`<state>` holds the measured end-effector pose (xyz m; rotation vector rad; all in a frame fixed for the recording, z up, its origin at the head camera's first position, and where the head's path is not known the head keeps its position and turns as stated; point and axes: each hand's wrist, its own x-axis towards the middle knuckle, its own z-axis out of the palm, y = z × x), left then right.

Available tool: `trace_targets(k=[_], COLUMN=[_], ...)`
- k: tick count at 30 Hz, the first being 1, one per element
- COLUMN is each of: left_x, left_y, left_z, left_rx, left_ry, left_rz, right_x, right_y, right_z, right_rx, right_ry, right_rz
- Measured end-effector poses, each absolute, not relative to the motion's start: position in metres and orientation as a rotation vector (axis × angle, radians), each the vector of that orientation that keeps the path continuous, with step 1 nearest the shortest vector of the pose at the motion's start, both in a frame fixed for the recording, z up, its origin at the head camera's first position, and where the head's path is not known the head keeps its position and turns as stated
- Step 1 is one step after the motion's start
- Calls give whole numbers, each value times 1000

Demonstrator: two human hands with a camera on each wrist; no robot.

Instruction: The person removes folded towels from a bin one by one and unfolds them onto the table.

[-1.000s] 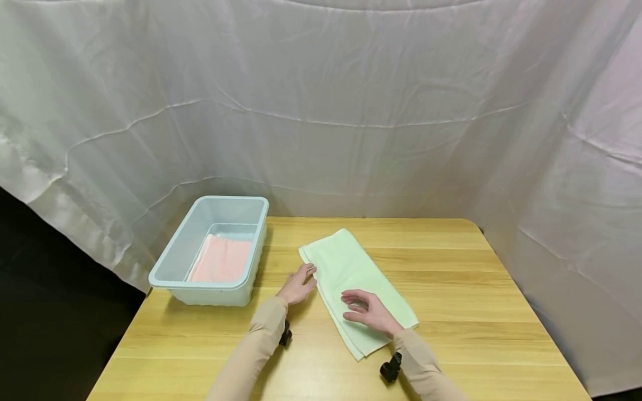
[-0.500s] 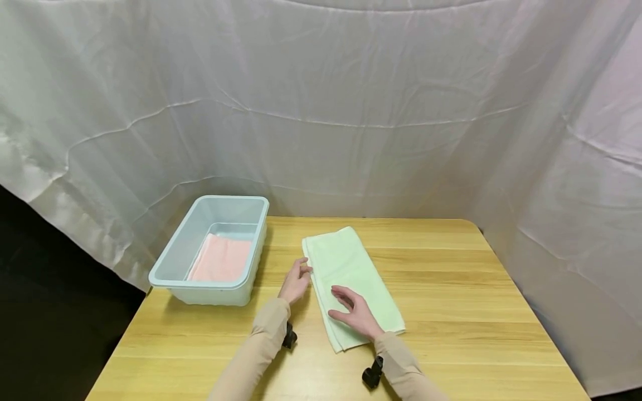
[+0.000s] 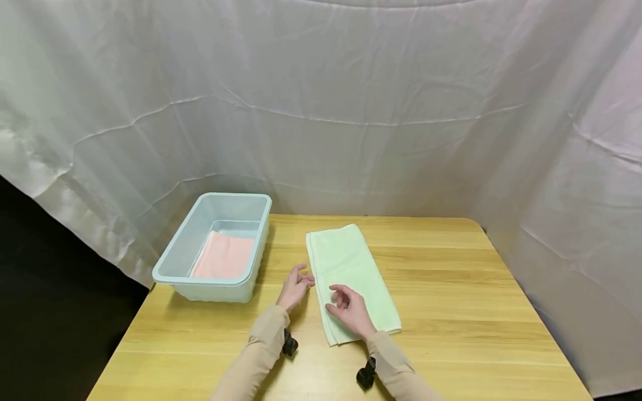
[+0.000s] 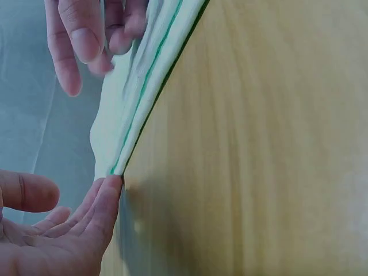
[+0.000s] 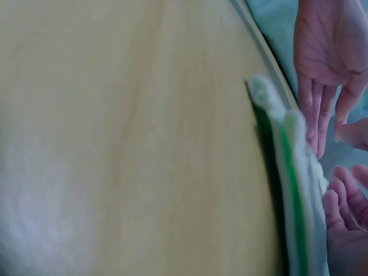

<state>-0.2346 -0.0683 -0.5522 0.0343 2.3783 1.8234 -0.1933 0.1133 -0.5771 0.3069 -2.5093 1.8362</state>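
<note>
A pale green towel (image 3: 353,262), folded into a long strip, lies on the table in the head view, slightly slanted. At its left edge is my left hand (image 3: 295,288), thumb apart. In the left wrist view the left fingertips (image 4: 109,187) touch the folded edge of the towel (image 4: 138,109). My right hand (image 3: 353,312) is over the nearer part of the towel, its fingers loosely bent, with nothing seen between them. The right wrist view shows the right hand (image 5: 348,224) at the frame's right side, beside the towel's layered edge (image 5: 299,172).
A light blue plastic bin (image 3: 210,282) stands on the left of the wooden table (image 3: 451,289), with a folded pink cloth (image 3: 225,256) on its bottom. Grey-white curtain (image 3: 361,111) hangs behind the table and along its sides.
The towel has turned to lie straighter, its near end shifting left. My right hand has moved left with it. My left hand stays by the left edge, its fingers slightly shifted.
</note>
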Motion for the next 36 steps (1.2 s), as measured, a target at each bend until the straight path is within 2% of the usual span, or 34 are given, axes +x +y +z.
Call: trace_targets(k=[6, 22, 36], left_x=[-234, -231, -233], left_y=[-68, -73, -74], left_z=[-556, -557, -559], left_rx=[32, 32, 52], left_ry=[2307, 2202, 2184], left_rz=[1907, 1975, 1970], right_x=[-197, -198, -200], right_y=[111, 111, 116], right_z=[-578, -580, -580], right_rx=[359, 469, 407], right_ry=[-2683, -2730, -2703], right_rz=[1634, 1558, 1696])
